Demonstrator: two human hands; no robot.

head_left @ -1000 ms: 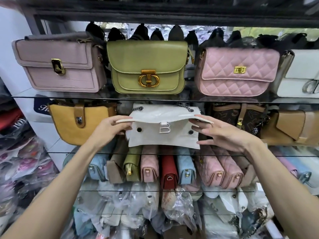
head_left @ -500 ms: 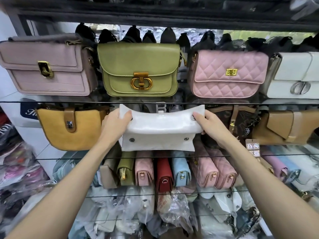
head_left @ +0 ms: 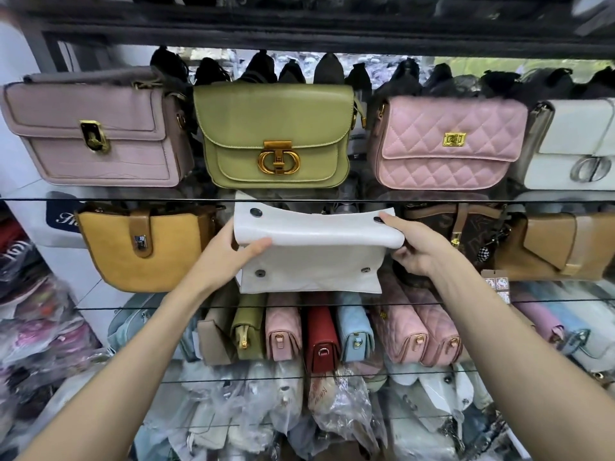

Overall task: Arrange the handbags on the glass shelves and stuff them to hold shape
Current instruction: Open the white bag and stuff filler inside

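A white handbag (head_left: 309, 261) stands on the middle glass shelf (head_left: 100, 308), between a mustard bag (head_left: 133, 251) and a brown patterned bag (head_left: 442, 227). Its flap is folded up and back, so the dark snap studs on the underside and on the body show. My left hand (head_left: 233, 257) grips the flap's left end, thumb on the front fold. My right hand (head_left: 412, 241) pinches the flap's right end, thumb on top by a stud. The bag's inside is hidden.
The top shelf holds a mauve bag (head_left: 96, 134), a green bag (head_left: 276, 134), a pink quilted bag (head_left: 449, 141) and a white bag (head_left: 575, 144). A tan bag (head_left: 559, 247) sits at the far right. Small bags stand upright in a row (head_left: 319, 331) below; plastic-wrapped bags (head_left: 299, 410) lie underneath.
Both hands have lifted the white bag's flap from a half-open position and turned it up and back over the top. The silver clasp has gone out of sight and the studs now show.
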